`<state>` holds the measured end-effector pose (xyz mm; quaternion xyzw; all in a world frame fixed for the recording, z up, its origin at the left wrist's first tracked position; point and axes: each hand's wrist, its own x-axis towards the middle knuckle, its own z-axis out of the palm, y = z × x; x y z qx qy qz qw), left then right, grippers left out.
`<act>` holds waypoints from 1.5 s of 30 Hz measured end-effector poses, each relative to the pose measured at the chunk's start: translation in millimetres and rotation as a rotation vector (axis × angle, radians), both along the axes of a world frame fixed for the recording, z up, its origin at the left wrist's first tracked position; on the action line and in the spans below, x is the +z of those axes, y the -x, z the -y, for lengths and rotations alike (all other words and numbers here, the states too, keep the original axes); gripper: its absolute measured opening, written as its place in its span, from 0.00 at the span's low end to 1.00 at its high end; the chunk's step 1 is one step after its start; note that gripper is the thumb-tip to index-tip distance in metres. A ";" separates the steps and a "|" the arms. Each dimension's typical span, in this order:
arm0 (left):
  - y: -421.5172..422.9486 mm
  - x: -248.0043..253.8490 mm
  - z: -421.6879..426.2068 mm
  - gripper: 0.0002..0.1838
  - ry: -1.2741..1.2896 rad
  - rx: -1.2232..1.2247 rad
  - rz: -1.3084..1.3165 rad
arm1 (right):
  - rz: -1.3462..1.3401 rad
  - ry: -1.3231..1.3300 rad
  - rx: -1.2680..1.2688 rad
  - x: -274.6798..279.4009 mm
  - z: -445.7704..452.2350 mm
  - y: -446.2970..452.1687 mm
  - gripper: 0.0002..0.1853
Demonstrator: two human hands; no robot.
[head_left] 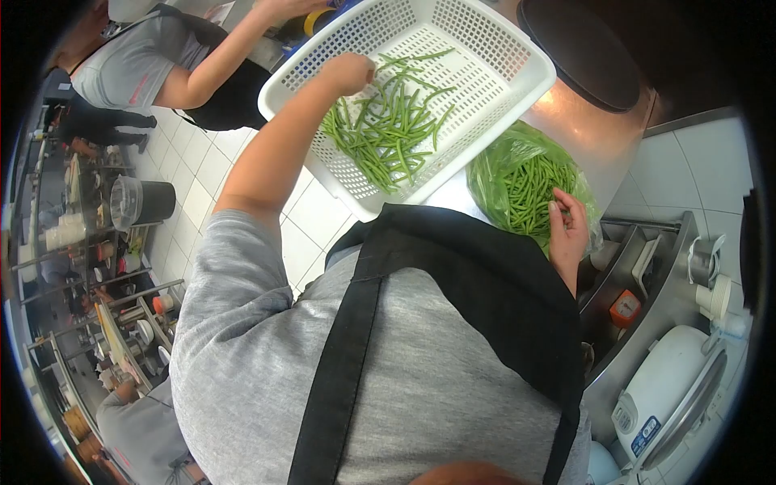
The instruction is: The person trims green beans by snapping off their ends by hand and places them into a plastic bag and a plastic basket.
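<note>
Green slender beans (380,133) point every which way; I can't tell if the curled left hand (350,74) grips any, right hand (571,228) half-open by a green plastic bag (487,168).

Not a word can be made out from here. Left of the white basket (485,87), the grey shirt (121,69) of a co-worker bears small red marks (139,90), too blurred; well to the basket's right, a white appliance (669,368) has a blue label (645,435), its print illegible.
</note>
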<state>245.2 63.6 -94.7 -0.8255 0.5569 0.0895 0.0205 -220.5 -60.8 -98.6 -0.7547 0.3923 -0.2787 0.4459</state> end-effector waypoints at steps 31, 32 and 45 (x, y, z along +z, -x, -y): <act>0.1 0.2 -34.1 0.11 -0.389 -0.195 0.018 | 0.037 -0.011 -0.007 -1.9 -1.7 4.6 0.13; -3.8 -1.9 -38.1 0.10 -0.390 -0.145 0.039 | 0.038 -0.012 0.003 -1.2 -2.5 4.1 0.13; 33.0 -19.0 -30.2 0.09 -0.213 -0.009 -0.040 | 0.033 -0.020 0.002 5.4 -2.0 4.5 0.12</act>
